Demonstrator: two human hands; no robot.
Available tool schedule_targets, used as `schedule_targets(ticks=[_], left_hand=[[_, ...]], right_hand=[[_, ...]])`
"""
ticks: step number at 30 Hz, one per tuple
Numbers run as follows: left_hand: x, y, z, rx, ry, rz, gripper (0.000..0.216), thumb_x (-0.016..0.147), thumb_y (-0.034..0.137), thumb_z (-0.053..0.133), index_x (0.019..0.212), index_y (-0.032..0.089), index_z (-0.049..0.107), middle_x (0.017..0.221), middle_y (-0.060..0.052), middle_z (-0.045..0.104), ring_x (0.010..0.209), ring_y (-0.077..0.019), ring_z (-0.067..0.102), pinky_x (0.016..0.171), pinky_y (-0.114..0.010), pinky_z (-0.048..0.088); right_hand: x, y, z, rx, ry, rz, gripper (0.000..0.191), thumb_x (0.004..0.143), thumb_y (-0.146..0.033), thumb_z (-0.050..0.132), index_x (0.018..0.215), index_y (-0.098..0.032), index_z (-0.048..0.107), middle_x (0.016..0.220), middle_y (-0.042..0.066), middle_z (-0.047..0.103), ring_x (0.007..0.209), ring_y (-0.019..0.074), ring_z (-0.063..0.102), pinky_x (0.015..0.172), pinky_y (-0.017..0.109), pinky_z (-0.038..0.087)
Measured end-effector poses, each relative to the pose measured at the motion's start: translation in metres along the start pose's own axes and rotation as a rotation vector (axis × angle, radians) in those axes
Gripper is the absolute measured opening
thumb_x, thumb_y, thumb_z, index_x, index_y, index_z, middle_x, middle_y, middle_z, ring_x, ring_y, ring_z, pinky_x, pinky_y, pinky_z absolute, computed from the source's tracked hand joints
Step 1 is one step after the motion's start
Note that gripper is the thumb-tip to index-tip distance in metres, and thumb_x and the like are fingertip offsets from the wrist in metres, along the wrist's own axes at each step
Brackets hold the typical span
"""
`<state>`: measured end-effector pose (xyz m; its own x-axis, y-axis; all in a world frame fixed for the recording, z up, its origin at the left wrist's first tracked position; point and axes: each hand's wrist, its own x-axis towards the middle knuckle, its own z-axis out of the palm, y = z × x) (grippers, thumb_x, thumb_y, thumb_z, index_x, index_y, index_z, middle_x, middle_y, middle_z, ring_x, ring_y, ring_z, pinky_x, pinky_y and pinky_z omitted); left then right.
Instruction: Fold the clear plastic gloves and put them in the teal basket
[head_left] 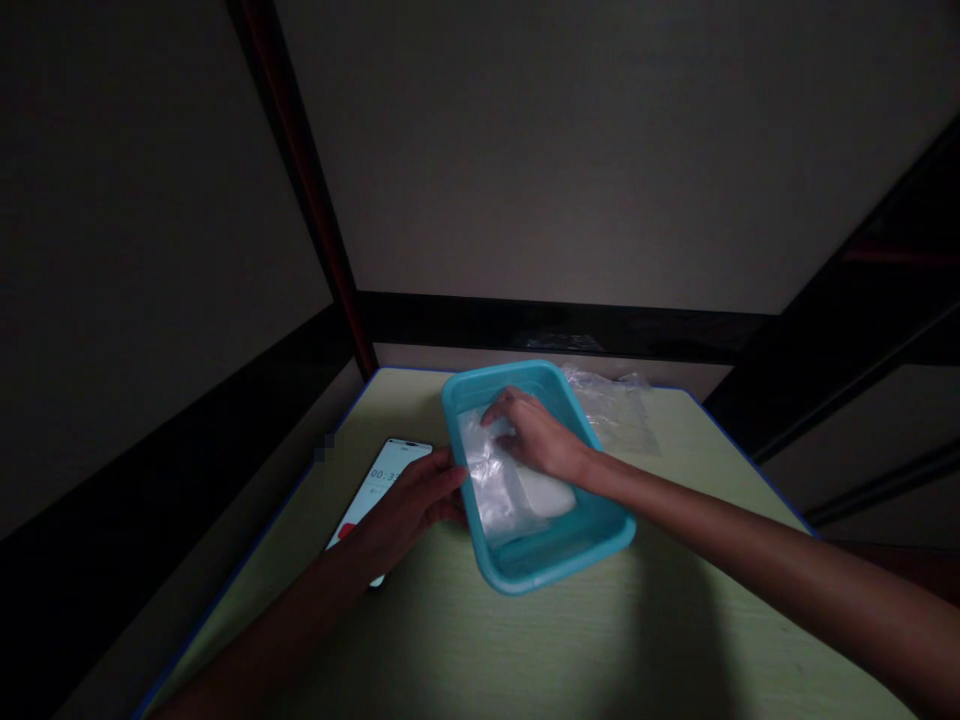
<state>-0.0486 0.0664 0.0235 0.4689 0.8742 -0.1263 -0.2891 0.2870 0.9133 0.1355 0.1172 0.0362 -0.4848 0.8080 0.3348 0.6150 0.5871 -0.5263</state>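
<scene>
Beside the left hand (409,505), a phone (384,476) reads "00:3" — rest hidden.

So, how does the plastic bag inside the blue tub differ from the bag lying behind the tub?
The tub bag lies inside the blue tub; the rear bag lies on the table. The right hand rests on the tub bag; no hand touches the rear bag. Both are clear, crumpled plastic.

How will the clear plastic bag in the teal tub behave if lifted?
Probably floppy: the clear plastic bag lies crumpled and creased under the right hand, so it should sag rather than hold its shape. Likely light, since the film looks thin and see-through. Its glossy surface may be slippery against the smooth teal tub.
</scene>
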Motion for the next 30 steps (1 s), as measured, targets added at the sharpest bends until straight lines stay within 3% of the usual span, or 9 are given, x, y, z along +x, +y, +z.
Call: schedule_targets(ticks=[7,11,14,19,25,30], left_hand=[[0.001,-0.002,-0.003,0.003,-0.008,-0.009,0.037,0.062,0.04,0.077,0.084,0.013,0.064,0.069,-0.003,0.066,0.061,-0.0161,0.062,0.057,-0.026,0.05],[0.001,-0.001,-0.002,0.007,-0.005,-0.009,0.037,0.063,0.039,0.076,0.086,0.012,0.065,0.07,-0.004,0.066,0.063,-0.017,0.062,0.058,-0.027,0.05],[0.0,-0.001,-0.001,0.007,0.005,-0.007,0.036,0.062,0.038,0.077,0.084,0.012,0.065,0.07,-0.004,0.066,0.062,-0.0169,0.062,0.058,-0.027,0.05],[0.0,-0.002,-0.003,0.005,0.011,-0.002,0.035,0.062,0.039,0.077,0.083,0.013,0.065,0.071,-0.003,0.067,0.062,-0.0165,0.062,0.058,-0.026,0.05],[0.002,-0.005,-0.006,0.007,-0.003,0.007,0.034,0.065,0.038,0.076,0.086,0.014,0.066,0.071,-0.003,0.067,0.064,-0.016,0.062,0.059,-0.025,0.05],[0.001,-0.004,-0.005,0.022,-0.012,0.005,0.036,0.064,0.04,0.076,0.086,0.014,0.065,0.072,-0.003,0.067,0.063,-0.0162,0.062,0.058,-0.026,0.05]], right_hand=[[-0.001,-0.028,-0.006,-0.462,-0.172,0.086,0.024,0.078,-0.007,0.051,0.097,-0.015,0.063,0.107,0.012,0.051,0.09,0.0233,0.053,0.07,0.032,0.04],[0.0,-0.035,-0.009,-0.649,-0.143,0.022,0.018,0.084,-0.015,0.05,0.094,-0.016,0.065,0.108,0.013,0.052,0.097,0.0281,0.048,0.07,0.036,0.034],[0.001,-0.033,-0.007,-0.686,-0.123,-0.065,0.019,0.088,-0.017,0.045,0.089,-0.014,0.064,0.101,0.013,0.053,0.094,0.0267,0.046,0.068,0.035,0.03],[0.005,-0.031,-0.003,-0.624,-0.203,-0.168,0.018,0.088,-0.014,0.045,0.083,-0.012,0.062,0.092,0.01,0.055,0.085,0.0218,0.047,0.066,0.032,0.027],[0.008,-0.035,-0.015,-0.706,-0.213,-0.125,0.014,0.086,-0.019,0.052,0.093,-0.012,0.062,0.101,0.012,0.053,0.092,0.0245,0.049,0.07,0.033,0.03],[0.009,-0.034,-0.023,-0.746,-0.236,-0.088,0.027,0.079,-0.029,0.065,0.1,-0.012,0.061,0.101,0.013,0.054,0.088,0.0253,0.055,0.069,0.033,0.035]])
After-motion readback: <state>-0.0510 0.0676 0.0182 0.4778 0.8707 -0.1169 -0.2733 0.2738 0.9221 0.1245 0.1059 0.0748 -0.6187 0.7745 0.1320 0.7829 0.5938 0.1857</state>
